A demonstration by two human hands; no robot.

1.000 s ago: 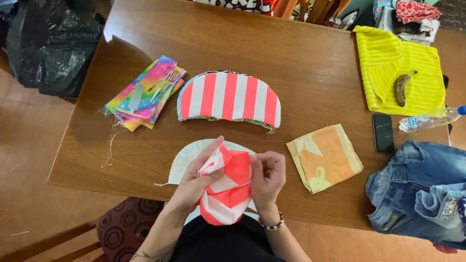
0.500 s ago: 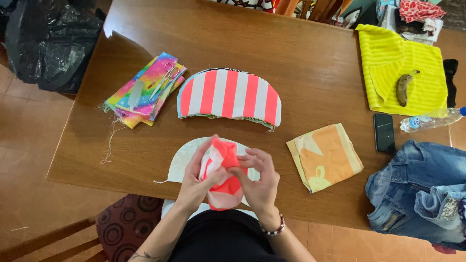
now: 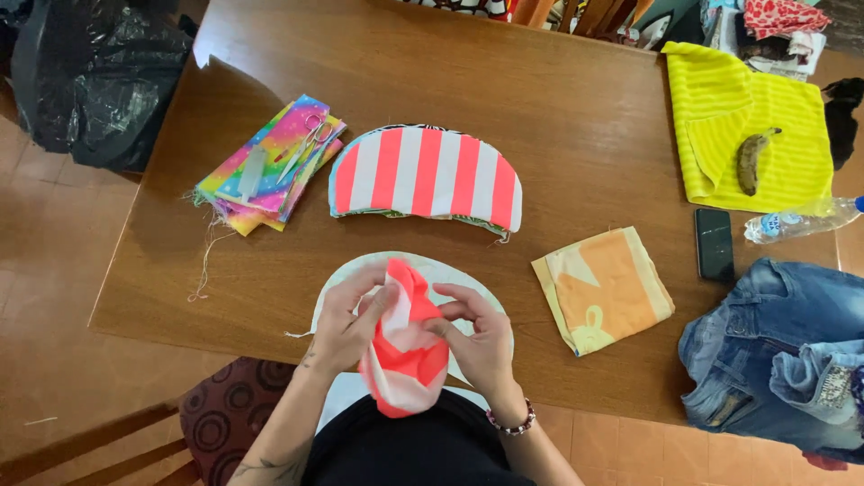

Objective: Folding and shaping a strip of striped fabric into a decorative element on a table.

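1. While I sit at the near edge of the wooden table, my left hand and right hand both clamp on a bunched piece of pink-and-white striped fabric, low in the frame's centre.
2. Under my hands, a pale curved fabric piece lies flat on the table.
3. Above it, mid-frame, sits a stack of striped half-round pieces.
4. Upper left, scissors rest on rainbow fabric.
5. Right of centre lies an orange folded cloth; beyond it, a black phone.
6. Upper right, a banana lies on yellow cloth; jeans fill the lower right.
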